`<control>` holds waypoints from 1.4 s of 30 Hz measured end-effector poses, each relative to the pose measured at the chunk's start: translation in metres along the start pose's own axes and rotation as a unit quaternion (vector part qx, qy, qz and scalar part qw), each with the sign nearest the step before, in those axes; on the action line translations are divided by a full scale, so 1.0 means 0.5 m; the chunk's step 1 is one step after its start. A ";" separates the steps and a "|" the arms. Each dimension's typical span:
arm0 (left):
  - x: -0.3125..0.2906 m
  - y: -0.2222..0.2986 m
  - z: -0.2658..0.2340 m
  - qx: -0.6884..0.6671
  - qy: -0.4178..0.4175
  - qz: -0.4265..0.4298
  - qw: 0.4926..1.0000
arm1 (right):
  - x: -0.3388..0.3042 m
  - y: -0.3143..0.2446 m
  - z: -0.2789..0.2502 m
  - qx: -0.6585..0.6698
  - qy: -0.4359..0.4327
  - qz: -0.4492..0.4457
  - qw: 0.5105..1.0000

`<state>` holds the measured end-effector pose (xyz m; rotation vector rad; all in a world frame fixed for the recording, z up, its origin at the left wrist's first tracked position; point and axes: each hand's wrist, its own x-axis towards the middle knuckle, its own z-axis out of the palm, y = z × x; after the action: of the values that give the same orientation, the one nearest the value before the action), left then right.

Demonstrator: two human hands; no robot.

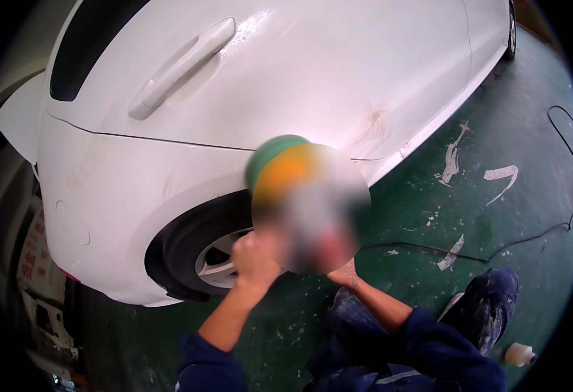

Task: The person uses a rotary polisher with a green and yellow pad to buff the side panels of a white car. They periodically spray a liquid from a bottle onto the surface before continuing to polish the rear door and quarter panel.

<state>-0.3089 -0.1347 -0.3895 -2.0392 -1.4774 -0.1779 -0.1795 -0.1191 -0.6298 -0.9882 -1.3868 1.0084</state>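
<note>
A corded polisher with a round green and orange pad is in front of me, against or close to the white car's side above the rear wheel. A blurred round patch hides most of the machine, so whether the pad touches the paint cannot be told. My left hand is closed in a fist at the polisher's left side, near the wheel. Only the heel and wrist of my right hand show at the machine's lower end; its fingers are hidden.
A black cord trails right over the green floor. A door handle juts from the car, and brownish marks show low on its door. A white bottle lies near my knee. Car parts are at far left.
</note>
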 end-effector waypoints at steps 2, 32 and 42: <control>0.030 0.037 0.015 0.016 -0.041 0.024 0.999 | -0.011 0.007 0.000 0.016 0.022 -0.003 1.000; -0.060 -0.013 -0.105 0.126 -0.093 -0.073 0.985 | -0.051 -0.069 0.023 0.118 -0.106 0.067 0.985; -0.007 0.008 -0.091 0.138 -0.076 -0.016 0.987 | -0.047 -0.062 0.014 0.127 -0.082 0.077 0.985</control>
<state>-0.2957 -0.1630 -0.3556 -1.8396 -1.5326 0.1660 -0.1859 -0.1506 -0.6069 -0.8450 -1.2889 1.3724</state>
